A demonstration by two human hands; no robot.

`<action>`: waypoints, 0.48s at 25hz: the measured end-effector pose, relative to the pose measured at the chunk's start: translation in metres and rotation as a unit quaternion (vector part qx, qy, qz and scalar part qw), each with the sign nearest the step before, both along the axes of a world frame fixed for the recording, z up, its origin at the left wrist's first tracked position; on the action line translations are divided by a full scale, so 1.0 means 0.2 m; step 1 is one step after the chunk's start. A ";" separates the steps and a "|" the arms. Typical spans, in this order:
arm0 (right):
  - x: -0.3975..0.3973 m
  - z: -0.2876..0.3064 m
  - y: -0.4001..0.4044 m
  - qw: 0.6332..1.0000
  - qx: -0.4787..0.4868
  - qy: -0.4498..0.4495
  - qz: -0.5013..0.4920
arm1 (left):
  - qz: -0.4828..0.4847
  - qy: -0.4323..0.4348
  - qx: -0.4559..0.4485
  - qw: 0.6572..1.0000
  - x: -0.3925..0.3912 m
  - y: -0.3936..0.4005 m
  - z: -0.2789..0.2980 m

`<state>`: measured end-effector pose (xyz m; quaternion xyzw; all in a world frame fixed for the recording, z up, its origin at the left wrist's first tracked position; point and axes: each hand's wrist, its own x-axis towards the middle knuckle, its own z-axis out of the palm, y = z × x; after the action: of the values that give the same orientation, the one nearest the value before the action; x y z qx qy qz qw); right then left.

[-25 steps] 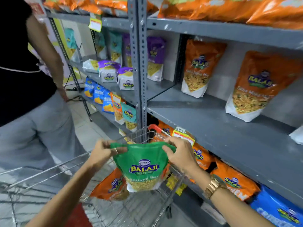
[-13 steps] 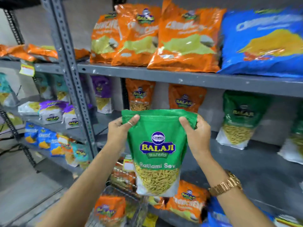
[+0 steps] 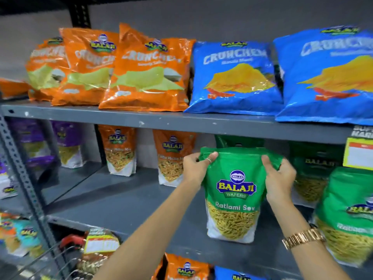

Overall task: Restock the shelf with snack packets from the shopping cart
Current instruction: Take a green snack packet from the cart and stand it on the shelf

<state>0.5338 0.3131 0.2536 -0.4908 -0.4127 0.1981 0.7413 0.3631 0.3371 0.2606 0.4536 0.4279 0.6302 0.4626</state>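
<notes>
At seven o'clock, nearest the camera, the shopping cart point(image 3: 60, 253) rim sits low, packets inside. Ahead at centre, the left hand point(image 3: 194, 168) and right hand point(image 3: 279, 178) each pinch a top corner of the green Ratlami Sev packet point(image 3: 232, 199), keeping it upright, label outward, over the middle shelf point(image 3: 121, 201). Behind, at one o'clock, matching green packets point(image 3: 314, 174) stand, likely why it goes here. Farthest, at twelve, blue bags point(image 3: 236, 77) fill the upper tier.

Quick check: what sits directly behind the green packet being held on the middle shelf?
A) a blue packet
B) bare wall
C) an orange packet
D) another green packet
D: a second green packet shows just above the top of the held packet, gripped by the left hand and right hand.
</notes>
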 end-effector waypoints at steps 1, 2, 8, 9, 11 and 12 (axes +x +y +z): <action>0.07 -0.02 0.04 1.000 -0.007 0.006 -0.017 | -0.010 -0.003 -0.006 1.000 0.07 0.04 -0.01; 0.11 -0.03 0.06 0.999 -0.017 0.015 -0.029 | -0.020 -0.006 -0.008 1.000 0.12 0.06 -0.02; 0.27 -0.07 0.16 0.994 -0.052 0.032 -0.086 | -0.030 0.002 -0.023 0.999 0.31 0.15 -0.05; 0.27 -0.08 0.15 0.993 -0.048 0.014 -0.109 | -0.027 0.009 -0.026 0.999 0.32 0.15 -0.05; 0.23 -0.09 0.11 0.986 -0.017 -0.050 -0.158 | -0.032 0.019 -0.037 0.999 0.32 0.14 -0.03; 0.19 -0.09 0.09 0.979 0.014 -0.091 -0.180 | -0.044 0.025 -0.039 0.998 0.30 0.14 -0.02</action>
<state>0.5726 0.3304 0.2353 -0.5621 -0.3863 0.0104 0.7313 0.4238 0.3644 0.2560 0.4696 0.4433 0.5805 0.4960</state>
